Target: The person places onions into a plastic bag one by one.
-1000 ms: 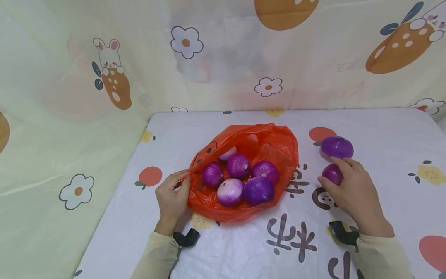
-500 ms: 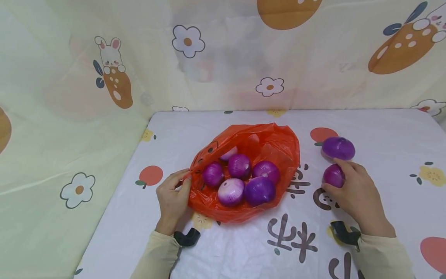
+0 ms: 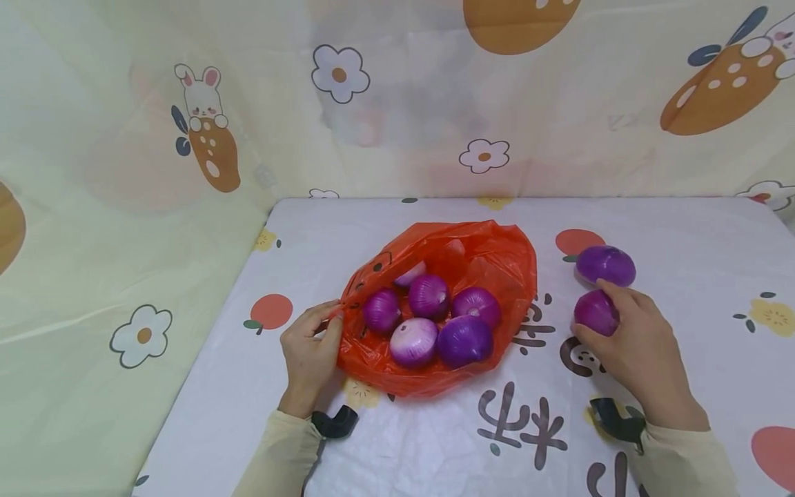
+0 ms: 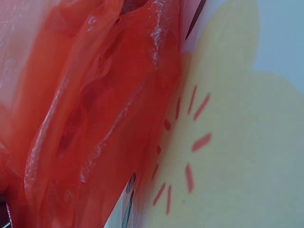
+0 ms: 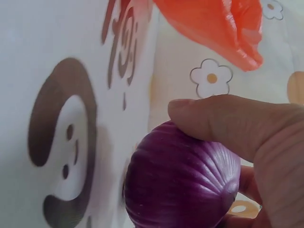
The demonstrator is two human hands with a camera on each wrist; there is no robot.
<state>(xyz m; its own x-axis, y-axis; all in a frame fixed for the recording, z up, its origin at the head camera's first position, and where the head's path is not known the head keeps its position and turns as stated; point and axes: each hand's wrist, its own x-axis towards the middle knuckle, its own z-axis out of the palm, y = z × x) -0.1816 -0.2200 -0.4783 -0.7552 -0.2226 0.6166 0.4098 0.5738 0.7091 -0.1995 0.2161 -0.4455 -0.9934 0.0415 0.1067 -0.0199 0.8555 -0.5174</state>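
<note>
A red plastic bag (image 3: pixel 515 259) lies spread on the table, its mouth wide. Several purple onions (image 3: pixel 428 297) sit inside it, one of them paler (image 3: pixel 413 342). My left hand (image 3: pixel 310 355) pinches the bag's left edge between thumb and fingers. To the right of the bag, my right hand (image 3: pixel 642 352) grips a purple onion (image 5: pixel 183 180), thumb on one side and fingers on the other. Whether this onion touches the table cannot be told. Just behind it lies another purple onion (image 3: pixel 605 266), close to my fingertips.
A white printed cloth (image 3: pixel 410 445) covers the table. Patterned cream sheeting (image 3: pixel 404 103) rises behind the table and along its left side. Black curved pieces (image 3: pixel 335 422) show at both wrists.
More of the onion shows between my right thumb and fingers than before. My left hand keeps its hold on the bag's edge. The head view has shifted slightly.
</note>
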